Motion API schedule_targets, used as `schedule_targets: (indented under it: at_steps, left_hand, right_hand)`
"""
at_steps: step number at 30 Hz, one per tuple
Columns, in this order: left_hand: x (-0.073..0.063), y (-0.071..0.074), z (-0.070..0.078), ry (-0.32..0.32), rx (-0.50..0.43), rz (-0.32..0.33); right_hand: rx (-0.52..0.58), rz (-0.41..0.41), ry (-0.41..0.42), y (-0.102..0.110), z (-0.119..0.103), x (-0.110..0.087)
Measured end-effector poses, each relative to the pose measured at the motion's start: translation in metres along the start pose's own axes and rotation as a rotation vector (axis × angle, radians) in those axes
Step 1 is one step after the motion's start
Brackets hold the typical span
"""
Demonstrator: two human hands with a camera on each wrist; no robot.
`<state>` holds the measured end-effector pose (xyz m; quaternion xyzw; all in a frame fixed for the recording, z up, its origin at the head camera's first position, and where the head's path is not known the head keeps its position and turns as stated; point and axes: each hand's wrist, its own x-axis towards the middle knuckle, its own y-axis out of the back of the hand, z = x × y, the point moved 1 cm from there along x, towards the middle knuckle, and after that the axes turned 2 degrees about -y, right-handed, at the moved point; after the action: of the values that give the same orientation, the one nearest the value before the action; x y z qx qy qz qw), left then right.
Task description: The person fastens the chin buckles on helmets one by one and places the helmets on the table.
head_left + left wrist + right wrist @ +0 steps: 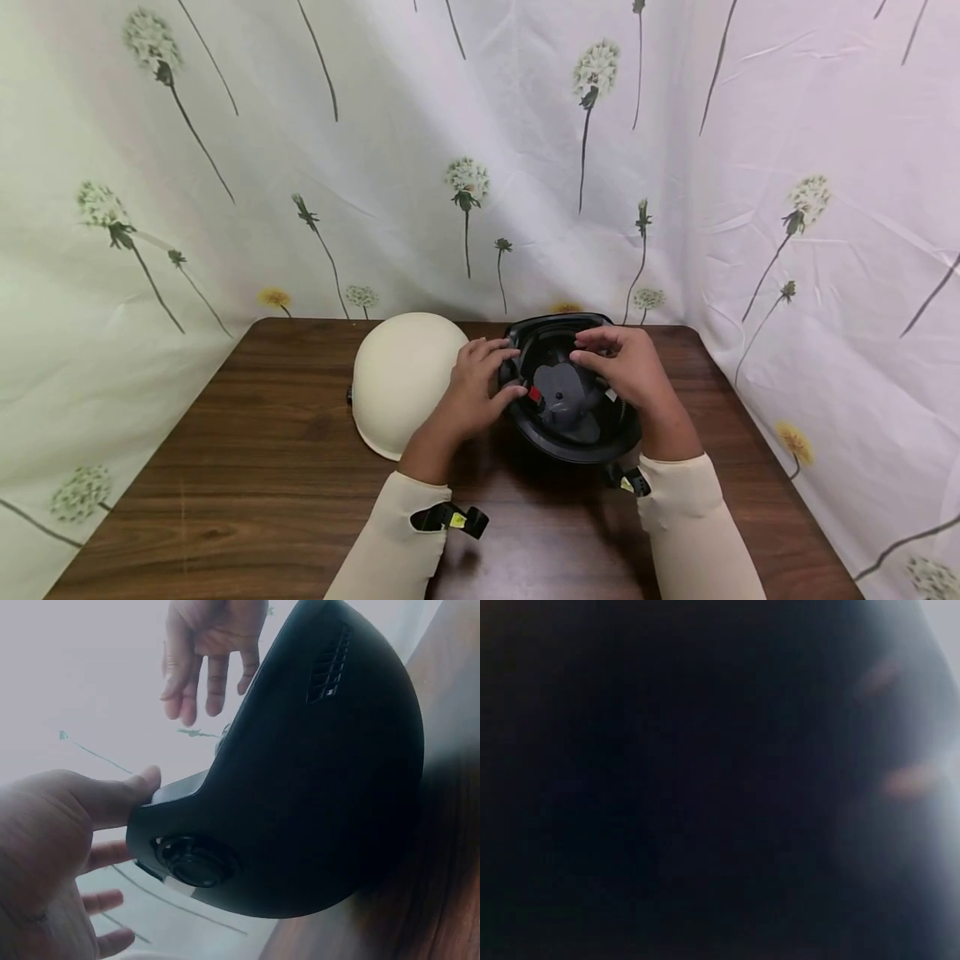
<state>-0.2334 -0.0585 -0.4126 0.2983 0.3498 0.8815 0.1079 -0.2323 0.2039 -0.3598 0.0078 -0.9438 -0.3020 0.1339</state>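
Note:
A black helmet (566, 400) lies upside down on the table, its dark lining and a small red tab (535, 395) showing in the head view. My left hand (476, 387) pinches its left edge between thumb and index finger, while the other fingers stand loose. The left wrist view shows this grip beside a round side knob (193, 862) and a slotted vent (330, 664). Over the helmet's opening hovers my right hand (633, 367), fingers loosely bent and nothing held. The right wrist view is mostly dark, with blurred fingertips (911, 781) at its right.
A cream helmet (408, 379) sits dome up just left of the black one, partly behind my left hand. Both are on a brown wooden table (262, 483). White cloth (375, 167) printed with dandelions hangs behind and at both sides.

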Motion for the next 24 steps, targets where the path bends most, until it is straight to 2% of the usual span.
schedule_targets:
  at_steps: [7,11,18,20,24]
  left_hand:
    - [-0.001,0.003,0.003,0.015,0.1,-0.076]
    - [0.0,-0.002,0.005,-0.007,0.117,-0.109]
    - [0.001,-0.015,0.005,0.009,0.163,-0.133]
    - [0.0,-0.019,0.003,0.017,0.193,-0.151]
    - [-0.001,-0.028,-0.003,0.03,0.241,-0.176]
  right_hand:
    - [-0.151,0.005,-0.056,0.006,0.007,0.001]
    - [-0.163,0.011,-0.075,0.011,0.009,0.002]
    - [-0.212,0.124,-0.049,0.024,0.01,0.0]
    - [-0.221,0.119,-0.057,0.027,0.011,0.0]
    - [-0.221,0.057,-0.075,0.031,0.013,0.0]
